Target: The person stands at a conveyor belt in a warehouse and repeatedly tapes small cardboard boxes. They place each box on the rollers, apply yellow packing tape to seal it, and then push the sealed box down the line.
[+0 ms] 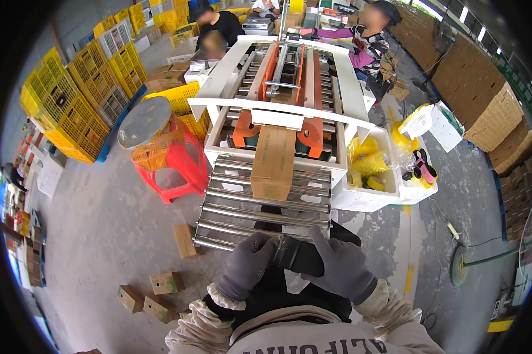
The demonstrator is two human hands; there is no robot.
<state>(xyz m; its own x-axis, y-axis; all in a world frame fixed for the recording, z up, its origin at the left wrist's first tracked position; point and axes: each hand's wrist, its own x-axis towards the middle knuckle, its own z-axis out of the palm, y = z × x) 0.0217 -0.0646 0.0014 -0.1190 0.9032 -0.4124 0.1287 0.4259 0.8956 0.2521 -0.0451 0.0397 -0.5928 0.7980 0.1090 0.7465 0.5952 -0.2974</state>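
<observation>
My left hand [249, 261], in a grey knit glove, grips one end of a dark, flat handheld device [299, 256], perhaps a phone. The other end rests in my gloved right hand [343, 267], whose index finger points up along it. Just beyond my hands lies a steel roller conveyor [266, 209]. On its far rollers a long brown carton [272, 170] sticks out of a white carton-sealing machine [277, 119] with orange side guides. Neither hand touches the carton.
Left of the machine stands a red plastic stool [170, 161]. Several small cartons [166, 283] lie on the floor. At right are a foam box [365, 197] of yellow tape rolls and a fan base [459, 265]. Stacked yellow crates [66, 110] and other people [367, 48] are farther off.
</observation>
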